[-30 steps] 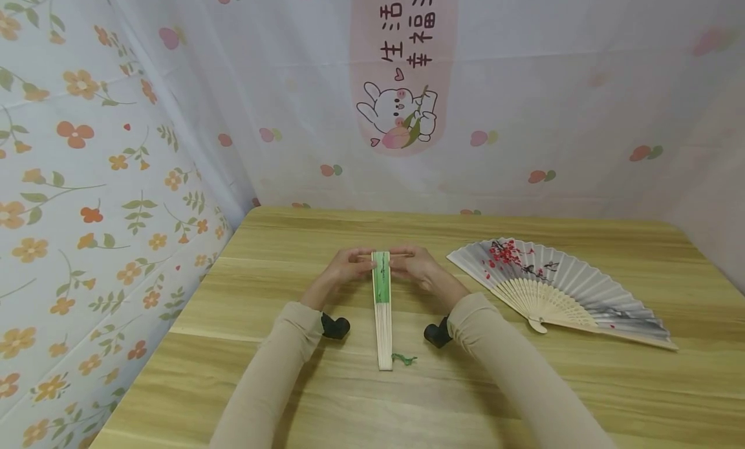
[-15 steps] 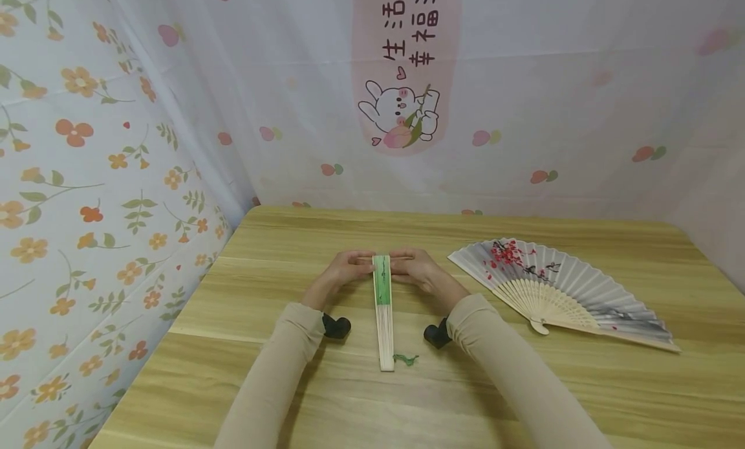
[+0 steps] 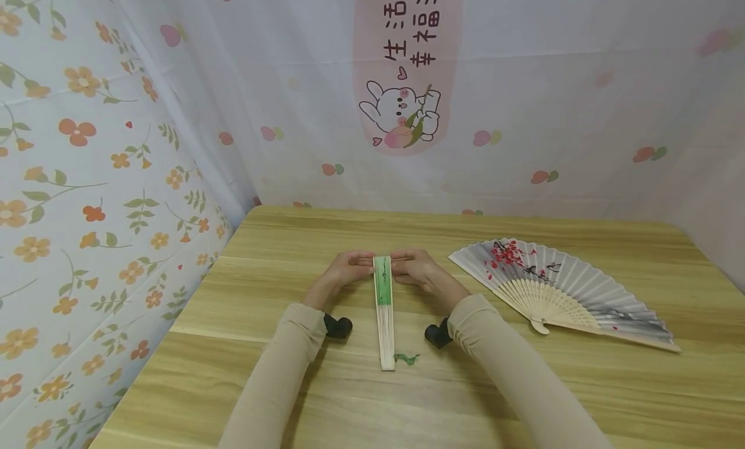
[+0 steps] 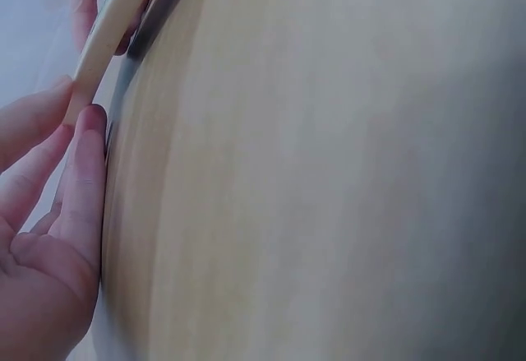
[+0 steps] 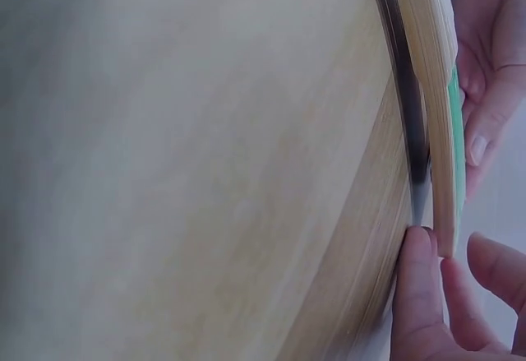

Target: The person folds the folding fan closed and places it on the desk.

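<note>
A slim folded bamboo fan (image 3: 382,310) is pinched by left hand (image 3: 342,272) and right hand (image 3: 420,270) on the wood-grain counter (image 3: 291,384), floral curtains (image 3: 87,177) behind.

On the pink banner (image 3: 407,67) printed on the backdrop cloth ahead of me, dark Chinese characters run in two vertical columns above a cartoon rabbit (image 3: 400,116); I make out 生活 in the left column and 幸福 in the right, with the tops cut off. I can read no other lettering.
</note>
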Demonstrator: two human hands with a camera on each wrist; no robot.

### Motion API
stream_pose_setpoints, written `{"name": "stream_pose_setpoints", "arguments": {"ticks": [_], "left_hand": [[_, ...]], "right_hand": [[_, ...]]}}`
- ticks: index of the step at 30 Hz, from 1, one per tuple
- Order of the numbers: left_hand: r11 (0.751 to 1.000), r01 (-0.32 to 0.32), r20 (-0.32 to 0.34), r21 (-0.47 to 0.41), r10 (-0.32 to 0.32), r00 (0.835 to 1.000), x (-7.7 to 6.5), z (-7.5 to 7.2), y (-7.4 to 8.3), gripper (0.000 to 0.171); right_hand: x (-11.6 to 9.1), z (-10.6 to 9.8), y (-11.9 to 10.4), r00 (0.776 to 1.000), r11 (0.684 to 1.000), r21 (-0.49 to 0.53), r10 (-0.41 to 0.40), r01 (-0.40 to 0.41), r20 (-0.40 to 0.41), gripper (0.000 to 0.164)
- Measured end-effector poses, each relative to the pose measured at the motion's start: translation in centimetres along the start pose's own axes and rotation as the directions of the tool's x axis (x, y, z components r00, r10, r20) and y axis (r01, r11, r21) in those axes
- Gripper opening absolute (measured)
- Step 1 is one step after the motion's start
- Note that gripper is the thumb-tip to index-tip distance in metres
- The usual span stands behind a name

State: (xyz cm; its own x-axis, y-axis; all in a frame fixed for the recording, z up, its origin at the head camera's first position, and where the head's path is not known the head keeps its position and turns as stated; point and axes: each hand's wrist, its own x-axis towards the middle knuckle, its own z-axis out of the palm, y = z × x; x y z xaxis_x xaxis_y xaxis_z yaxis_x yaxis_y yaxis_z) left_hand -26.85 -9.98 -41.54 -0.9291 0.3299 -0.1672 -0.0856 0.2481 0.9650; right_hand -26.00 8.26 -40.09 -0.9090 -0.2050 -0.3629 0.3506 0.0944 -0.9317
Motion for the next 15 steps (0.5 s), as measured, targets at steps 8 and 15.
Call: {"name": "stream_pose_setpoints", "arguments": {"ticks": [8, 15], "left_hand": [[0.999, -0.027, 0.024, 0.034, 0.026, 0.999, -0.21, -0.19, -0.32, 0.04], [0.999, -0.022, 0.024, 0.025, 0.021, 1.0, -0.24, -0.11, -0.25, 0.04]], "right_hand": [[-0.03, -0.01, 0.05, 1.0, 1.0, -0.025, 0.001, -0.001, 0.016, 0.039], [-0.1, -0.08, 0.04, 1.0, 1.0, -0.019, 0.012, -0.011, 0.025, 0.039]]}}
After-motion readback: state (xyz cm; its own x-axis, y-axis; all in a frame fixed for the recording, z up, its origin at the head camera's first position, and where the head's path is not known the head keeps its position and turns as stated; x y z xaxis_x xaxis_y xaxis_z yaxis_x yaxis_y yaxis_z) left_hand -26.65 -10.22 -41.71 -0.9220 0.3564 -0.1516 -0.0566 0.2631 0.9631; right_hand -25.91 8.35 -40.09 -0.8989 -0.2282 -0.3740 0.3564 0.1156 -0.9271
